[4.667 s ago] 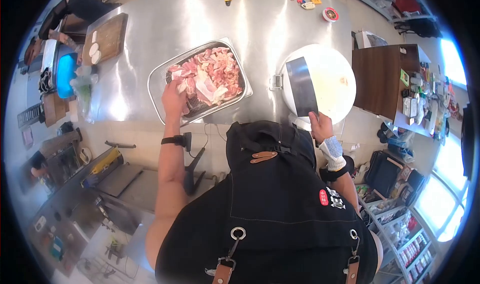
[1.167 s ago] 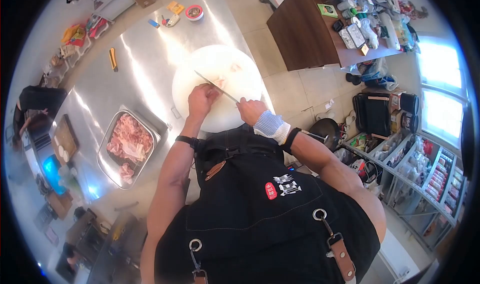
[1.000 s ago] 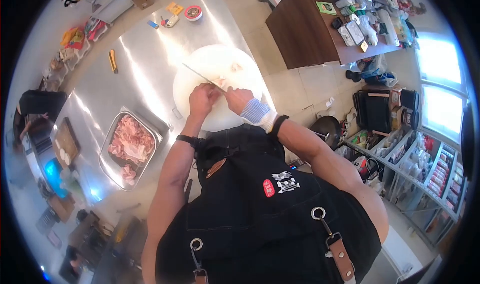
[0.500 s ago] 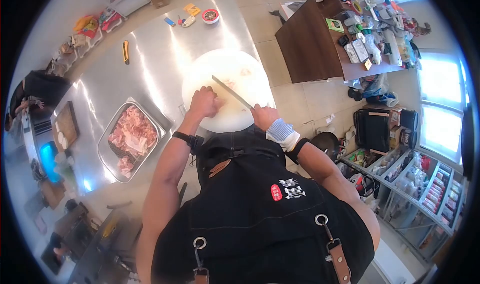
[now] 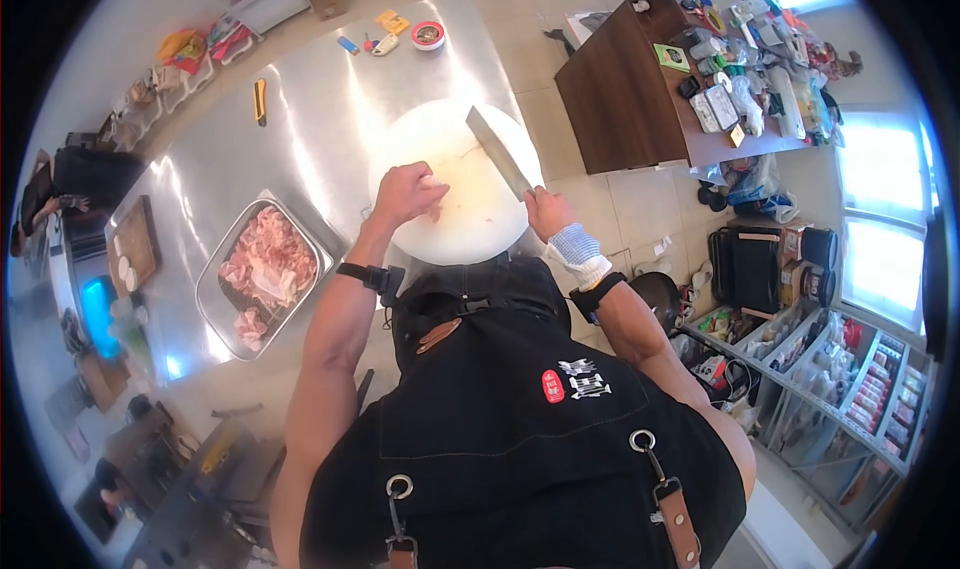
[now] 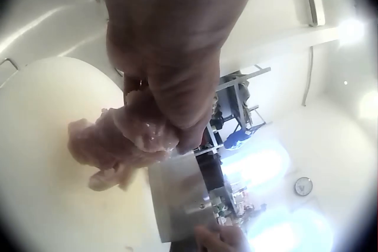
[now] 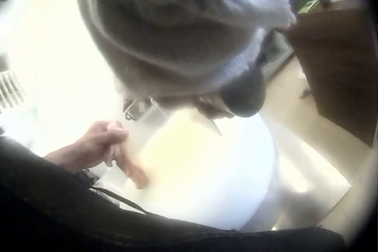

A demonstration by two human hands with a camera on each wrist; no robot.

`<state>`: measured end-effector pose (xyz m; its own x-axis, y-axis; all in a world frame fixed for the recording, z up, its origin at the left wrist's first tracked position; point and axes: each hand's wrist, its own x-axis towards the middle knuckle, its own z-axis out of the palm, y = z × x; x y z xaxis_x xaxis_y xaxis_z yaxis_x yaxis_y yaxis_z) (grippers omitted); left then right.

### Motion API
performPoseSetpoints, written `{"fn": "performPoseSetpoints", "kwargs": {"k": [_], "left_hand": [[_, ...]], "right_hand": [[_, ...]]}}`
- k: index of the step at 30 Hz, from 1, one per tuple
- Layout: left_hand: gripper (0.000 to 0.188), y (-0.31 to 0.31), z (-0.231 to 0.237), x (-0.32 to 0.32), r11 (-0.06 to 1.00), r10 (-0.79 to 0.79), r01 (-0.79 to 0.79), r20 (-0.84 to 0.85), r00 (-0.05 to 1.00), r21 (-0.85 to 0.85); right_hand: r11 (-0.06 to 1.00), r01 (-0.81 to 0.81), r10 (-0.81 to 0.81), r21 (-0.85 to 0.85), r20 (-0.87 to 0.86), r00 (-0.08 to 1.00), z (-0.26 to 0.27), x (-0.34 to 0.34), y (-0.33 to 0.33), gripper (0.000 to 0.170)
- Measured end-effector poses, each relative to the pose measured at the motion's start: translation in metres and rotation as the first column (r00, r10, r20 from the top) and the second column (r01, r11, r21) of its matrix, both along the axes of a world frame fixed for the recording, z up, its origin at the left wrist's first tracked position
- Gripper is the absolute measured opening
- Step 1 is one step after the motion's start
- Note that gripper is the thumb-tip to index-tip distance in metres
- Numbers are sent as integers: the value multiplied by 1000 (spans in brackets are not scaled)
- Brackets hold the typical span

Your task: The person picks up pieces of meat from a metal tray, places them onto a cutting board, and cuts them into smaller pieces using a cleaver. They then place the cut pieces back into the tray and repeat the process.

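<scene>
My left hand [image 5: 407, 194] grips a piece of raw meat [image 6: 121, 140], pale pink like chicken, over the left half of a round white cutting board [image 5: 480, 234]. In the left wrist view the meat hangs below the fingers. My right hand [image 5: 550, 214], with a knitted glove cuff pushed back at the wrist, grips the handle of a cleaver [image 5: 497, 152]. The broad blade slants over the board's right side, apart from the meat. Left of the board, a metal tray [image 5: 327, 261] with a mesh liner holds a heap of raw meat pieces [image 5: 265, 259].
A yellow box cutter [image 5: 260, 102] lies at the steel table's far side. Near the far edge are a red-rimmed bowl [image 5: 428, 37], a blue lighter-like item [image 5: 347, 45] and keys [image 5: 384, 45]. A wooden board [image 5: 137, 239] with white slices sits far left.
The left hand has moved from the tray to the board, where it holds meat. The cleaver has swung away from that hand toward the right, its blade face now showing.
</scene>
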<state>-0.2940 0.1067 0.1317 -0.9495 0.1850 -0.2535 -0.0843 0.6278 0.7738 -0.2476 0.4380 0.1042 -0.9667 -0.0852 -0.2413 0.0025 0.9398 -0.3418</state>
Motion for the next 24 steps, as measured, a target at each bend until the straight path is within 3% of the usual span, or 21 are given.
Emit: {"fn": "performPoseSetpoints", "kwargs": {"k": [2, 4, 7, 10, 13, 19, 22, 24], "left_hand": [[41, 8, 3, 4, 978, 82, -78, -13, 997, 192], [44, 16, 1, 6, 869, 197, -172, -6, 980, 464], [47, 18, -7, 8, 835, 236, -272, 134, 962, 479], [50, 7, -52, 9, 945, 321, -316, -50, 946, 90], [53, -14, -81, 24, 917, 382, -387, -59, 922, -101], [50, -16, -52, 26, 958, 286, -286, 38, 958, -1], [47, -5, -60, 17, 972, 220, -230, -133, 966, -58], [44, 1, -62, 14, 979, 174, -182, -91, 980, -92]], "right_hand": [[1000, 17, -17, 0, -9, 1000, 1, 2, 0, 40], [1000, 13, -13, -12, -19, 1000, 5, 1, -1, 39], [1000, -9, 8, -29, -38, 999, 16, 6, -5, 37], [997, -18, 15, -70, -54, 998, 31, 12, -11, 36], [993, -102, 99, -65, -47, 994, 38, 15, -11, 35], [973, -210, 213, -92, 24, 977, 46, 28, -8, 33], [973, -220, 223, -65, 40, 974, 46, 32, -11, 33], [966, -250, 254, -68, 49, 966, 47, 33, -13, 33]]}}
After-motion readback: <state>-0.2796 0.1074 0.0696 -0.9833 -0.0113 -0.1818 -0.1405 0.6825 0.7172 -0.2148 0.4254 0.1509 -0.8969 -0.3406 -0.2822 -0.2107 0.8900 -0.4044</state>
